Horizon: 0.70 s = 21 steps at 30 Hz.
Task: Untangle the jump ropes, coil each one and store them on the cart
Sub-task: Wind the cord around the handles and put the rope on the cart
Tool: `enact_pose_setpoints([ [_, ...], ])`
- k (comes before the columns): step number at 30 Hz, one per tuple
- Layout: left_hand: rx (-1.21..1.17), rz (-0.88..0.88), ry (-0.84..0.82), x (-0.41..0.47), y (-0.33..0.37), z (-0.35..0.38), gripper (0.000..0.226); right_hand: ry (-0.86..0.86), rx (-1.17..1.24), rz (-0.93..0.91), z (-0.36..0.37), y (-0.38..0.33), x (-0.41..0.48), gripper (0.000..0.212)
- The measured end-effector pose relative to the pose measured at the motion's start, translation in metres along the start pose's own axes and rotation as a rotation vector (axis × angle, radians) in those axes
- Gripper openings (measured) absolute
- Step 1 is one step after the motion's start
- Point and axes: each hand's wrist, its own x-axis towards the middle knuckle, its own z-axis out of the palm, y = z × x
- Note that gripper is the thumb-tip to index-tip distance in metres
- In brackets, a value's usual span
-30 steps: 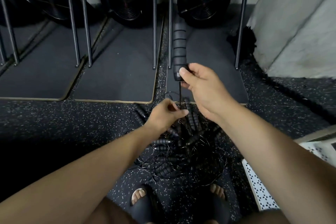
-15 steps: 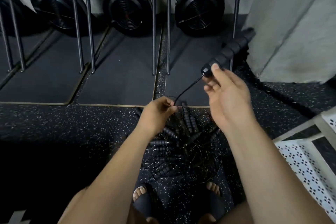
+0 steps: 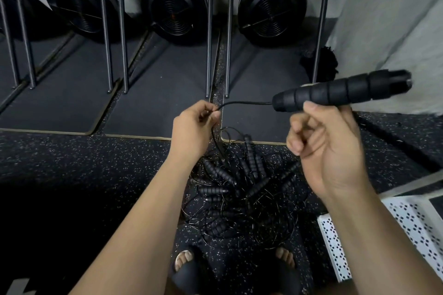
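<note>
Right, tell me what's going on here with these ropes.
A person stands over a tangled pile of black jump ropes on the floor. The right hand holds one foam handle up, while the left hand pinches its cord close by; the cord runs down into the pile. Nothing looks coiled yet, and the white cart sits at the right.

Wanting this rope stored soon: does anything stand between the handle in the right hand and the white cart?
Nothing solid, but the cord from the handle runs through the left hand into the tangled pile.

Three black fan housings, grey mats, speckled floor, black sandals
</note>
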Motion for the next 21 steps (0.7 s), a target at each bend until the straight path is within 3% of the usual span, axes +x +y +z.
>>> enact_pose_setpoints([
  [7, -0.067, -0.068, 0.077, 0.006, -0.01, -0.007, 0.015, -0.331, 0.107, 0.348, -0.016, -0.013, 0.004, 0.086],
  [11, -0.123, -0.103, 0.111, 0.007, -0.012, -0.008, 0.015, -0.512, 0.256, 0.455, -0.02, -0.012, 0.006, 0.103],
  [17, -0.16, -0.133, 0.139, 0.008, -0.015, -0.013, 0.014, -0.605, 0.293, 0.552, -0.016, -0.007, 0.007, 0.095],
  [21, -0.173, -0.131, 0.129, 0.007, -0.01, -0.01, 0.013, -0.513, 0.101, 0.539, -0.007, 0.004, 0.005, 0.039],
])
